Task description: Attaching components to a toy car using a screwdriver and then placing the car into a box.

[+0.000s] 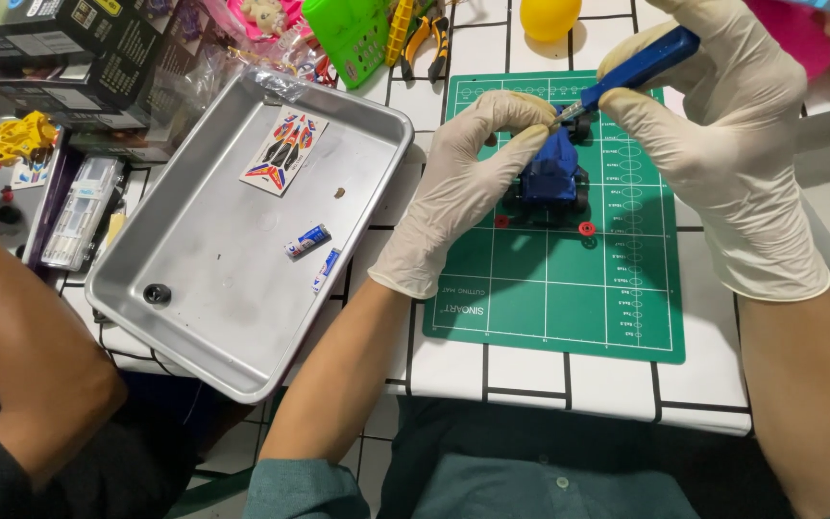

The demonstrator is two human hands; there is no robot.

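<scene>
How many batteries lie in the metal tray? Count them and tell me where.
2. One battery lies near the middle of the metal tray; the other battery is just below it, against the right wall.

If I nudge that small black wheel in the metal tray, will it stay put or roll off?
The small black wheel seems to lie flat on its side, so it would probably slide rather than roll. The metal tray looks smooth, so it may skid easily, though the raised rim should likely stop it. It looks light.
</scene>
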